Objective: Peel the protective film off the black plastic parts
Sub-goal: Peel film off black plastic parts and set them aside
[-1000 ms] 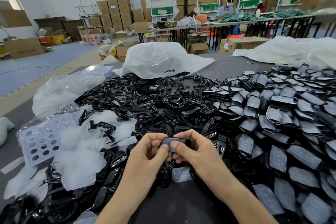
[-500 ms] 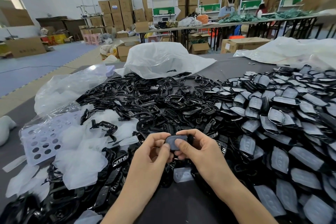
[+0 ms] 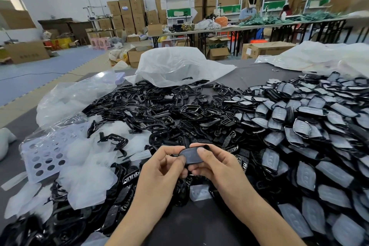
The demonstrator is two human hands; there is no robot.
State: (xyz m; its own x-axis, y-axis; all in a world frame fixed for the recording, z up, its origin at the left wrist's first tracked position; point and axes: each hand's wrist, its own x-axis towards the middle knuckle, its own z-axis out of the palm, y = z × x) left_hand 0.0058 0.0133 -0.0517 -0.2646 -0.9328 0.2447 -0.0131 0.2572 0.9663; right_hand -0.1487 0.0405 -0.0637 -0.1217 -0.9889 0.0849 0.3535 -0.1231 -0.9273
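Little has shifted in the last second: our left hand (image 3: 157, 173) and right hand (image 3: 219, 166) still pinch the same part (image 3: 189, 155) at lower centre, thumbs curled onto its grey filmed face. We judge the film not yet lifted. The filmed pile (image 3: 299, 146) at right waits.

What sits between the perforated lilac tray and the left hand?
Head view: a heap of whitish film pieces, with a black frame part on it, fills the stretch from tray to left hand.
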